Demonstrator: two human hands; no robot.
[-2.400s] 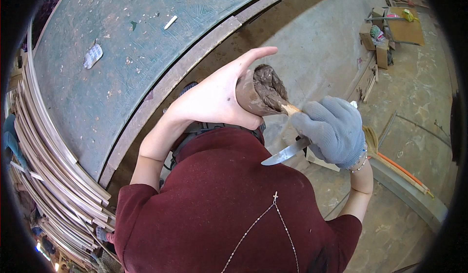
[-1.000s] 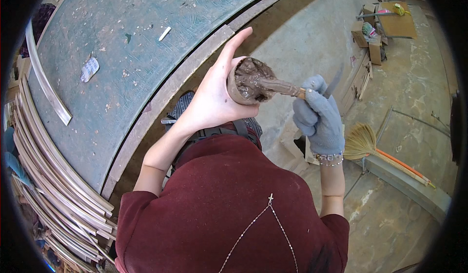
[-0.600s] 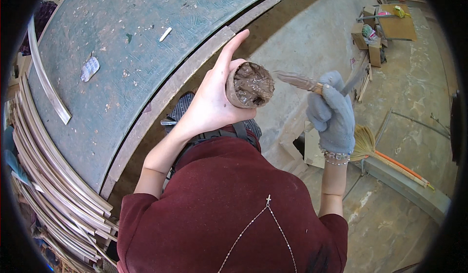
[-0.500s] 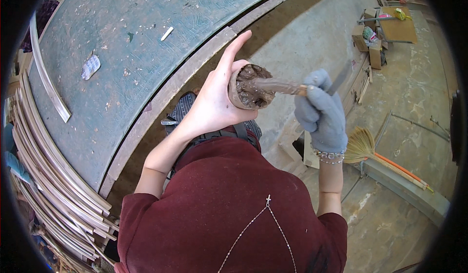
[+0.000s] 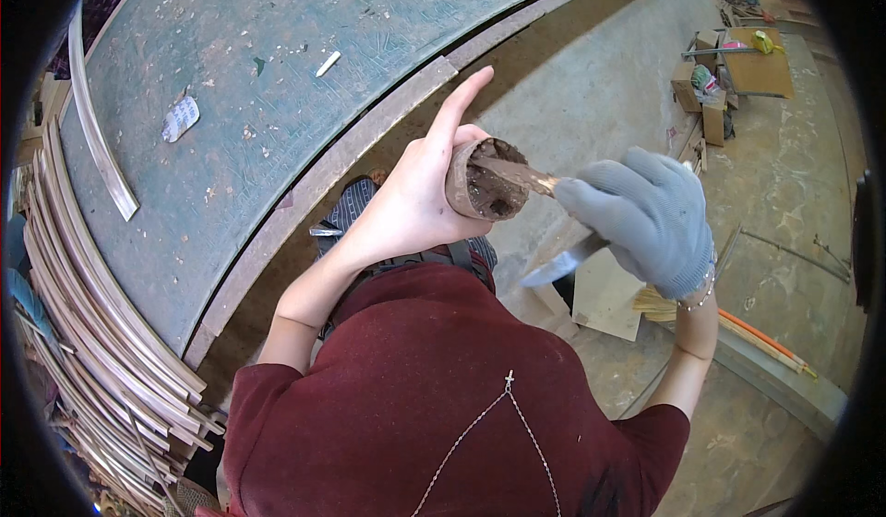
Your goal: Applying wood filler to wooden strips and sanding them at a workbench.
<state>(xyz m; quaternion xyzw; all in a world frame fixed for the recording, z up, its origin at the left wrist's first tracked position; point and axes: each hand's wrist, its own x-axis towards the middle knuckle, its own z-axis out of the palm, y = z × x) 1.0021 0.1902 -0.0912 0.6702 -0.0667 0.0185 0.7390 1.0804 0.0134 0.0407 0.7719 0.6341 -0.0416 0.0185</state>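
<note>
A worker in a dark red shirt holds a small round brown container of dark paste [image 5: 482, 181] at the centre of the frame, the bare left hand [image 5: 420, 198] wrapped around its side with the index finger pointing up and away. The right hand [image 5: 646, 217], in a grey knit glove, is closed around two tools at once: a paste-smeared flat stick [image 5: 513, 173] whose tip lies in the container's mouth, and a steel-bladed knife [image 5: 563, 260] that angles down toward the lower middle of the frame. Across the upper left runs a long, scuffed grey-green workbench [image 5: 277, 83] strewn with chips, and curved pale wooden strips [image 5: 101, 332] are stacked along the left edge. A straw broom with an orange handle [image 5: 738, 328] lies on the concrete floor at right. The risk here looks twofold: with the container tilted toward the stick, a hard scrape could spill paste onto the shirt, and the bare blade, gripped in the same fist, could swing toward the body or the ungloved wrist.
</note>
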